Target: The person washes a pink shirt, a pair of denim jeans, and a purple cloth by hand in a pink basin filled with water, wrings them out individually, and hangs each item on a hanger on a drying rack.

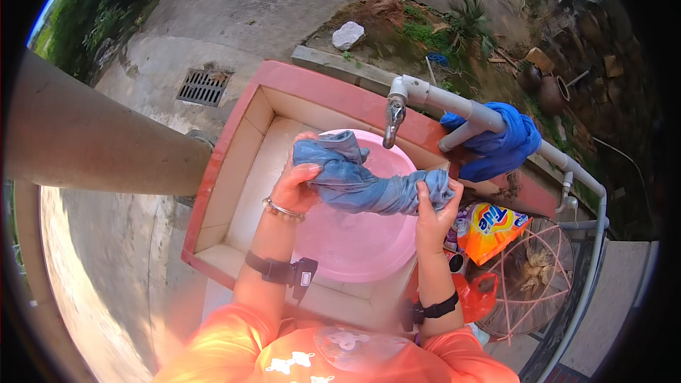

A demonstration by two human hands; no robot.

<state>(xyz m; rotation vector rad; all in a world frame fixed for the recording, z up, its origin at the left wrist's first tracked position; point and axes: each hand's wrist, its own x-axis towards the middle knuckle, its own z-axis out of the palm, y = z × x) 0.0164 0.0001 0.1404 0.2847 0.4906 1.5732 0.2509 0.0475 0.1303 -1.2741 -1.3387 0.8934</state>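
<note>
A wet, bunched blue denim garment is stretched between my two hands, twisted along its length. My left hand grips its thicker end, thumb on top and fingers hidden behind the cloth. Around the narrower end at the right closes my right hand. Below the garment is a pink plastic basin with water in it, standing inside a tiled sink. A metal tap on a grey pipe hangs beyond the garment, apart from it.
A blue cloth is wrapped over the grey pipe. To the right, an orange Tide detergent bag and a red plastic bag lie by a round woven cover. A thick column rises at the left, near a floor drain grate.
</note>
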